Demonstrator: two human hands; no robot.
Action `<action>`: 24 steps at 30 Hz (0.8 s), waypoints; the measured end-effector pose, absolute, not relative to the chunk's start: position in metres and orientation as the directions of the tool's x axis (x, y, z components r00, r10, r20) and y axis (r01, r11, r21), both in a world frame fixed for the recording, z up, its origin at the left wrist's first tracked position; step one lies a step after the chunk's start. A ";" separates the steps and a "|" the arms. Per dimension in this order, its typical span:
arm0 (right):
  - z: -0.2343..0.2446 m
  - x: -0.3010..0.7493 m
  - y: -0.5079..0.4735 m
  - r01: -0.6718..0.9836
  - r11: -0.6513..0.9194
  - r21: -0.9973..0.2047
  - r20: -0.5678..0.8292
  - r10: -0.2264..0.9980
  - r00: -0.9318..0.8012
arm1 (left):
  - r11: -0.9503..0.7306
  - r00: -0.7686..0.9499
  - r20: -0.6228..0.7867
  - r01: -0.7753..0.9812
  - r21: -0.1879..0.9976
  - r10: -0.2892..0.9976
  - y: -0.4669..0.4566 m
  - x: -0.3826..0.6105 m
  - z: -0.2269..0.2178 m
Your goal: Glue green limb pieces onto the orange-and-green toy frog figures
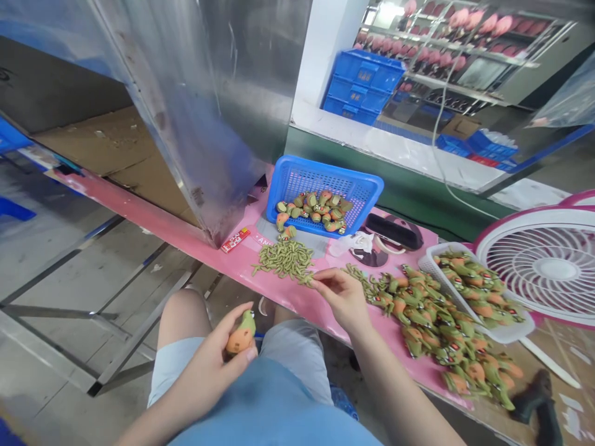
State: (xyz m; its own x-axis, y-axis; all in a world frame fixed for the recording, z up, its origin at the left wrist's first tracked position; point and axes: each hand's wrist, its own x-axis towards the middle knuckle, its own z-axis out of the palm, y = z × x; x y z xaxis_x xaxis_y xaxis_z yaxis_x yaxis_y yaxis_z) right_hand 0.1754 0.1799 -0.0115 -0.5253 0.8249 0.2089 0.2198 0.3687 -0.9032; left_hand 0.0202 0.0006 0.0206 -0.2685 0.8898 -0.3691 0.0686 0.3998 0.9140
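My left hand point(218, 353) is over my lap, closed around a green and orange toy figure point(242, 334). My right hand point(341, 297) reaches to the pink table point(186, 226), its fingertips pinching a small green piece at the edge of a pile of small green parts point(284, 258). To the right of that hand lies a heap of green and orange toy figures point(446, 322). A blue basket point(325, 183) behind the pile holds several similar figures.
A white tray point(504, 331) at the right holds more figures, next to a pink and white fan point(548, 266). A metal panel point(209, 111) stands at the left of the table. Blue crates point(365, 87) and shelves with pink items are behind.
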 end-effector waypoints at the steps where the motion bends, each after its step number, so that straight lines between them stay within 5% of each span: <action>1: -0.006 0.173 0.171 0.163 0.351 -0.922 0.210 0.807 -0.552 | 0.387 -0.230 -0.361 0.079 0.919 0.904 0.002 0.021 0.021; 8: 0.034 0.165 0.120 -0.187 0.286 -0.940 0.326 0.589 -0.740 | 0.354 -0.164 -0.323 0.228 0.907 0.932 0.008 0.025 0.035; 15: 0.042 0.170 0.106 -0.179 0.621 -0.763 0.494 0.384 -0.780 | 0.252 -0.119 -0.222 0.485 0.838 0.968 0.004 0.023 0.041; 24: 0.044 0.168 0.103 -0.126 0.652 -0.748 0.445 0.352 -0.823 | 0.160 -0.061 -0.161 0.676 0.719 0.985 0.004 0.021 0.041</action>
